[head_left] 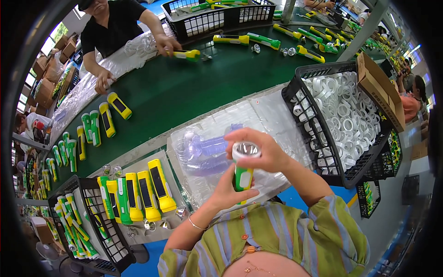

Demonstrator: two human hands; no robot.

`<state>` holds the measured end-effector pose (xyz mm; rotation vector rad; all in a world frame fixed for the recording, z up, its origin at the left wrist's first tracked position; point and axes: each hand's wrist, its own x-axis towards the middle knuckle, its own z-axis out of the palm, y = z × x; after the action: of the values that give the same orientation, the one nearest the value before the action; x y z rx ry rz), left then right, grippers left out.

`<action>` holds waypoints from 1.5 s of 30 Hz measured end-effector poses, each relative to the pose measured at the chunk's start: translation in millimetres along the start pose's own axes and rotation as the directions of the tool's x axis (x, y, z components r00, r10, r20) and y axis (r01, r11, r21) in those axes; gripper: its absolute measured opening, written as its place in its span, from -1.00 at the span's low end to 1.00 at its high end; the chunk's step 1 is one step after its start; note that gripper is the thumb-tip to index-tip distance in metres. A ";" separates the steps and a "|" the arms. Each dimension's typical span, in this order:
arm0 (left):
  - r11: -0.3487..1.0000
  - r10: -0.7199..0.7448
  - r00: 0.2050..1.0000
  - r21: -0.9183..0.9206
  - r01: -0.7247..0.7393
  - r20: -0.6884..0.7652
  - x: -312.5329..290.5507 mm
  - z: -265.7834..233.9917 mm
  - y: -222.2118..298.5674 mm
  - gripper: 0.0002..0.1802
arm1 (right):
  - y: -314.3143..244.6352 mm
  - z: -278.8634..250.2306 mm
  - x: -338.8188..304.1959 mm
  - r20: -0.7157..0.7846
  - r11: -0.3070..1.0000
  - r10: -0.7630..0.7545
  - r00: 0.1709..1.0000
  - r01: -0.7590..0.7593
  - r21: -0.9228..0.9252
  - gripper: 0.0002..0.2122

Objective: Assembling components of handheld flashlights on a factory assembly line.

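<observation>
My left hand [225, 195] is wrapped round the green and yellow body of a flashlight [243, 179], holding it upright with its head up. My right hand [272, 154] grips the flashlight's head, with thumb and fingers round the white ring [238, 156] at its rim. A shiny reflector [246, 148] shows inside that ring. Beneath my hands, stacks of clear bluish discs [203, 157] lie on a plastic-covered worktop [281, 115]. To the left, several yellow and green flashlights [144, 191] lie side by side, with loose reflectors [181, 212] near them.
A black crate [318, 120] of white rings stands at right, a cardboard box [380, 90] on its edge. Across the green belt [203, 85], a co-worker's hand holds another flashlight [187, 55]. More flashlights line the belt. Another black crate [108, 226] stands at lower left.
</observation>
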<state>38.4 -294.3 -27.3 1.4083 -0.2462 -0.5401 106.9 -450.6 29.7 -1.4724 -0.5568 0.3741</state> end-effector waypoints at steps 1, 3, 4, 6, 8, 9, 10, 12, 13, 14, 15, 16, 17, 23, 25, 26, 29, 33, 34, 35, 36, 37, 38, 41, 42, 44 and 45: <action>0.985 0.160 0.986 0.079 -0.156 -0.049 2.9 1.4 9.2 -0.52 | -5.0 10.2 -5.4 0.017 0.986 -0.101 0.995 0.102 -0.134 -0.56; 0.917 0.392 0.894 0.167 -0.361 -0.219 7.3 6.2 7.8 -0.61 | -20.3 27.5 -11.7 0.033 0.913 -0.205 0.978 0.203 -0.354 -0.50; 0.917 0.392 0.893 0.174 -0.359 -0.223 7.5 7.3 4.4 -0.61 | -20.3 34.0 -14.0 0.036 0.914 -0.209 0.977 0.208 -0.348 -0.50; 0.901 0.409 0.850 0.298 -0.316 -0.334 6.2 10.6 -4.3 -0.60 | -19.6 41.5 -18.5 -0.106 0.910 -0.252 0.962 0.199 -0.364 -0.46; 0.913 0.407 0.857 0.156 -0.376 -0.317 3.7 9.0 -20.5 -0.52 | -15.9 38.2 -20.1 -0.043 0.889 -0.285 0.957 0.248 -0.386 -0.44; 0.925 0.378 0.907 0.032 -0.378 -0.186 -0.4 3.5 -20.4 -0.46 | -14.4 36.7 -22.1 0.028 0.868 -0.311 0.950 0.296 -0.399 -0.42; 0.929 0.356 0.933 -0.090 -0.359 -0.046 -3.3 1.2 -20.8 -0.40 | -16.4 34.2 -23.8 0.027 0.869 -0.309 0.951 0.294 -0.397 -0.42; 0.913 0.407 0.913 -0.003 -0.407 -0.017 -6.3 2.6 -24.1 -0.40 | -22.3 28.2 -23.1 0.284 0.885 -0.283 0.916 0.364 -0.292 -0.37; 0.886 0.456 0.890 0.085 -0.455 0.018 -7.6 2.6 -25.6 -0.39 | -22.2 26.5 -20.6 0.284 0.885 -0.283 0.916 0.364 -0.290 -0.37; 0.848 0.500 0.864 0.170 -0.501 0.057 -8.9 2.8 -26.4 -0.39 | -21.9 25.1 -17.9 0.303 0.899 -0.278 0.911 0.358 -0.251 -0.37; 0.835 0.549 0.810 0.101 -0.541 -0.207 3.1 13.8 -4.9 -0.48 | -21.1 23.7 -14.4 0.326 0.911 -0.275 0.905 0.354 -0.214 -0.38; 0.834 0.551 0.807 0.105 -0.542 -0.212 3.3 10.0 -8.2 -0.48 | -21.1 24.1 -14.0 0.333 0.910 -0.277 0.902 0.357 -0.210 -0.38; 0.856 0.515 0.826 0.186 -0.482 -0.228 2.7 4.0 -14.3 -0.49 | -21.6 25.5 -15.6 0.249 0.940 -0.277 0.928 0.315 -0.132 -0.44; 0.630 0.722 0.660 0.588 -0.507 -0.205 9.2 5.8 -0.5 -0.54 | -17.3 35.6 -29.7 0.115 0.972 -0.219 0.969 0.226 -0.058 -0.62; 0.608 0.747 0.634 0.592 -0.529 -0.200 10.8 4.9 -4.6 -0.52 | -16.3 38.0 -28.2 0.104 0.977 -0.206 0.973 0.211 -0.035 -0.62; 0.608 0.747 0.633 0.593 -0.529 -0.201 10.3 5.0 -5.6 -0.52 | -13.9 38.9 -27.8 0.096 0.977 -0.214 0.972 0.213 0.021 -0.64; 0.677 0.683 0.691 0.559 -0.479 -0.235 8.3 5.1 -4.0 -0.51 | -12.8 39.6 -27.9 0.087 0.972 -0.227 0.970 0.221 0.077 -0.67; 0.646 0.719 0.656 0.566 -0.512 -0.228 8.8 4.6 -4.2 -0.54 | -11.3 39.0 -26.5 0.109 0.960 -0.278 0.954 0.274 0.049 -0.70; 0.685 0.693 0.680 0.513 -0.517 -0.240 8.6 4.1 -6.0 -0.54 | -11.3 39.4 -26.2 0.109 0.960 -0.279 0.954 0.275 0.049 -0.70; 0.685 0.693 0.680 0.514 -0.517 -0.240 8.1 3.7 -4.9 -0.54 | -11.4 39.9 -25.8 0.108 0.953 -0.303 0.947 0.299 0.048 -0.68; 0.683 0.696 0.683 0.496 -0.535 -0.222 7.9 3.7 -2.0 -0.53 | -11.4 39.8 -25.6 0.106 0.945 -0.326 0.939 0.323 0.046 -0.65; 0.682 0.699 0.685 0.478 -0.553 -0.204 8.1 3.6 -0.3 -0.52 | -10.8 39.7 -25.5 0.105 0.945 -0.327 0.939 0.324 0.045 -0.65; 0.682 0.699 0.685 0.478 -0.554 -0.203 8.7 3.1 -1.1 -0.52 | -9.7 39.5 -25.5 0.101 0.943 -0.332 0.938 0.327 0.057 -0.65; 0.585 0.766 0.624 0.571 -0.576 -0.155 10.2 1.5 -5.3 -0.49 | -9.9 39.6 -25.6 0.098 0.943 -0.330 0.939 0.324 0.071 -0.66; 0.585 0.773 0.610 0.569 -0.578 -0.175 10.4 2.2 -6.6 -0.49 | -10.3 39.7 -25.9 0.101 0.946 -0.321 0.942 0.315 0.074 -0.67; 0.584 0.779 0.596 0.567 -0.581 -0.192 12.0 3.9 -8.4 -0.49 | -10.8 40.1 -26.2 0.100 0.948 -0.318 0.943 0.313 0.064 -0.67; 0.558 0.807 0.556 0.561 -0.611 -0.197 14.2 4.5 -9.5 -0.50 | -10.6 39.9 -25.9 0.099 0.949 -0.314 0.944 0.310 0.055 -0.68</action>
<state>46.5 -305.8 -38.0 1.6484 -0.5863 0.5959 62.0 -433.0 37.3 -1.3058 -0.8515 0.2128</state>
